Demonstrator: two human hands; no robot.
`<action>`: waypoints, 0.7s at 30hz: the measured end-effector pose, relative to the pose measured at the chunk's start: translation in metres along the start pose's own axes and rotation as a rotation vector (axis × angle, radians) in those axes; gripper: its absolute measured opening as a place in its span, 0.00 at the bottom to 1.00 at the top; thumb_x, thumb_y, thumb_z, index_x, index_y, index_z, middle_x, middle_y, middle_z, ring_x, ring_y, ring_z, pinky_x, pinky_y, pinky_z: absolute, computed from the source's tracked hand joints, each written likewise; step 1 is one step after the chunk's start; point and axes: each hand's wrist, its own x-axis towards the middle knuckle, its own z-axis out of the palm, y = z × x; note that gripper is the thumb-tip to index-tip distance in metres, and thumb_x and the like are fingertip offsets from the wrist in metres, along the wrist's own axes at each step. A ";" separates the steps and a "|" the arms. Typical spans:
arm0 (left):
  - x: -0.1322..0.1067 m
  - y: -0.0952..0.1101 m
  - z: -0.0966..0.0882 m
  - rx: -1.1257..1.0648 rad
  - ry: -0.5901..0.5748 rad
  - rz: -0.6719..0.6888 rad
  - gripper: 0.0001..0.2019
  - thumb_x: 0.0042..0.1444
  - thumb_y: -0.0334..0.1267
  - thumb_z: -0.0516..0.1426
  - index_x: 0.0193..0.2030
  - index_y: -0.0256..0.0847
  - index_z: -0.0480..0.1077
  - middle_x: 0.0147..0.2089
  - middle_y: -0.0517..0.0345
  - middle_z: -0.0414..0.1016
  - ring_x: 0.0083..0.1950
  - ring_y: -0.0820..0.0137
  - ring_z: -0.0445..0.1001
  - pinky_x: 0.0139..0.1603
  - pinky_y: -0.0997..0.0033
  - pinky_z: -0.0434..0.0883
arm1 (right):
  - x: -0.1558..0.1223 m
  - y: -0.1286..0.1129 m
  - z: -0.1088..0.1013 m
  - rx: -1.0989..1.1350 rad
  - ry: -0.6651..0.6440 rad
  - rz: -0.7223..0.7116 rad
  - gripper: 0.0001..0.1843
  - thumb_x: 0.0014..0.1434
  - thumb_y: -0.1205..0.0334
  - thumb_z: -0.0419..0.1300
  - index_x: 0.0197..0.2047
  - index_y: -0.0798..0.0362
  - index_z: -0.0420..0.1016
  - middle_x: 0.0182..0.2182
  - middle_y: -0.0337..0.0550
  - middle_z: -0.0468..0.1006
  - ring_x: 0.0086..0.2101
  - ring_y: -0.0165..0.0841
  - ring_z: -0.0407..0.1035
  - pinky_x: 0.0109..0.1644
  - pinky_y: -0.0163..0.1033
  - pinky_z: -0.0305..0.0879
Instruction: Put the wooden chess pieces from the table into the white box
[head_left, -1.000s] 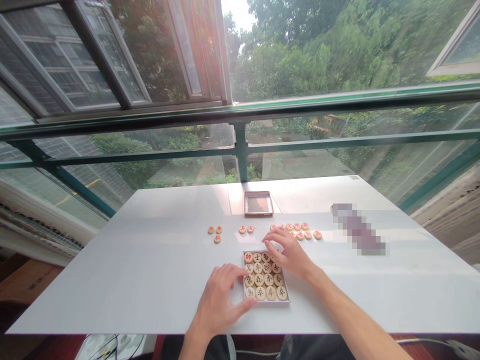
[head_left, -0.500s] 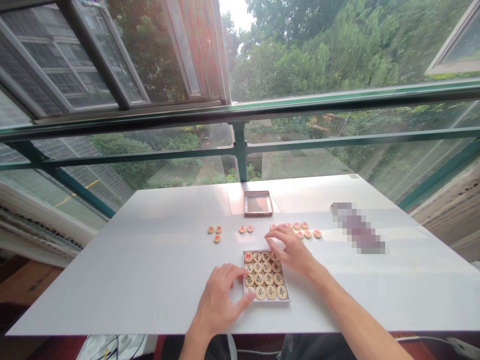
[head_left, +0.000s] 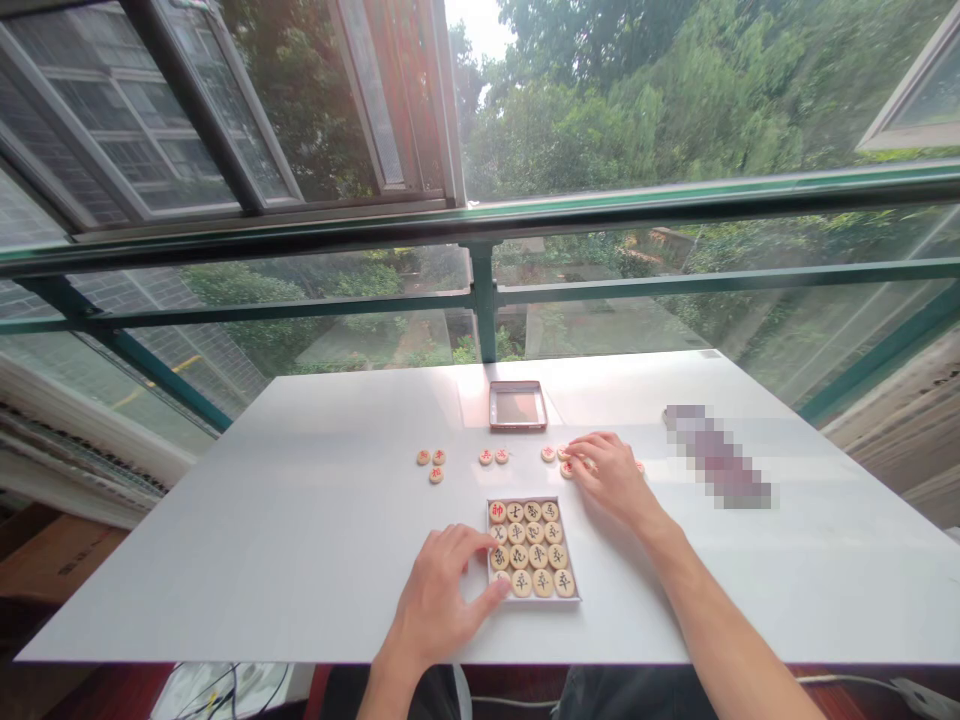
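Observation:
A shallow white box (head_left: pixel 529 603) holds Chinese chess pieces (head_left: pixel 536 556) in rows. Most carry black characters; a red-marked piece (head_left: pixel 497 512) fills its far left corner. My left hand (head_left: pixel 444 590) rests at the box's left side, thumb and index finger apart, the thumb tip over the near left piece. Beyond the box to the right, my right hand (head_left: pixel 611 480) hovers low over a cluster of red-marked pieces (head_left: pixel 549 454), fingertips at the cluster's left part. Its fingers look slightly parted, and the hand hides several pieces. Whether it touches one is unclear.
Two red-marked pieces (head_left: pixel 493 457) lie behind the box, with three more pieces (head_left: pixel 436 475) further left. An open rectangular lid or tray (head_left: pixel 517 428) stands near the back of the white table (head_left: pixel 300 540). A blurred-out object (head_left: pixel 716 455) lies at right.
My right hand has moved right, from the box's far right corner to the red-marked cluster, uncovering the corner pieces. My left hand has stayed at the box.

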 end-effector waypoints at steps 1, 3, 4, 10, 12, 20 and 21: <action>0.000 0.000 0.000 0.002 -0.004 -0.004 0.11 0.57 0.42 0.62 0.47 0.46 0.72 0.42 0.54 0.76 0.40 0.63 0.74 0.44 0.60 0.71 | 0.000 -0.002 0.001 0.004 -0.008 -0.014 0.11 0.62 0.63 0.56 0.38 0.47 0.81 0.41 0.44 0.82 0.46 0.44 0.68 0.49 0.49 0.59; 0.000 0.001 0.000 0.007 -0.012 -0.011 0.11 0.57 0.41 0.62 0.47 0.47 0.71 0.43 0.56 0.76 0.40 0.63 0.74 0.45 0.60 0.70 | 0.001 -0.003 0.003 0.007 -0.019 -0.027 0.11 0.63 0.63 0.56 0.38 0.47 0.80 0.41 0.44 0.82 0.46 0.44 0.69 0.49 0.50 0.59; 0.000 0.001 0.000 0.010 -0.014 -0.013 0.11 0.57 0.41 0.61 0.47 0.47 0.71 0.43 0.56 0.76 0.40 0.63 0.74 0.46 0.60 0.70 | 0.001 -0.003 0.004 0.007 -0.024 -0.028 0.11 0.64 0.63 0.56 0.39 0.47 0.80 0.42 0.44 0.82 0.46 0.44 0.69 0.50 0.50 0.59; 0.000 0.001 -0.001 0.016 -0.017 -0.011 0.11 0.58 0.42 0.61 0.47 0.47 0.71 0.43 0.55 0.76 0.41 0.62 0.73 0.46 0.59 0.69 | 0.003 -0.002 0.007 -0.019 -0.046 -0.031 0.14 0.64 0.68 0.54 0.44 0.45 0.80 0.46 0.41 0.82 0.51 0.43 0.68 0.56 0.53 0.55; 0.000 0.000 0.000 0.018 -0.018 -0.011 0.11 0.58 0.42 0.61 0.47 0.47 0.71 0.43 0.55 0.76 0.41 0.62 0.73 0.46 0.59 0.69 | 0.005 -0.001 0.009 -0.031 -0.045 -0.027 0.15 0.63 0.69 0.54 0.45 0.46 0.79 0.47 0.42 0.81 0.52 0.44 0.67 0.57 0.53 0.54; 0.000 -0.001 0.000 0.013 -0.030 -0.012 0.10 0.58 0.41 0.61 0.47 0.47 0.71 0.43 0.56 0.75 0.40 0.63 0.72 0.46 0.59 0.68 | 0.017 -0.010 0.017 -0.072 -0.044 0.003 0.15 0.63 0.70 0.53 0.47 0.49 0.78 0.49 0.44 0.80 0.52 0.43 0.67 0.57 0.52 0.55; 0.000 -0.001 0.000 0.013 -0.029 -0.012 0.10 0.58 0.41 0.61 0.47 0.47 0.71 0.43 0.56 0.75 0.40 0.63 0.72 0.46 0.59 0.68 | 0.018 -0.012 0.018 -0.075 -0.047 -0.006 0.14 0.64 0.68 0.53 0.48 0.49 0.77 0.49 0.44 0.80 0.52 0.44 0.67 0.57 0.52 0.55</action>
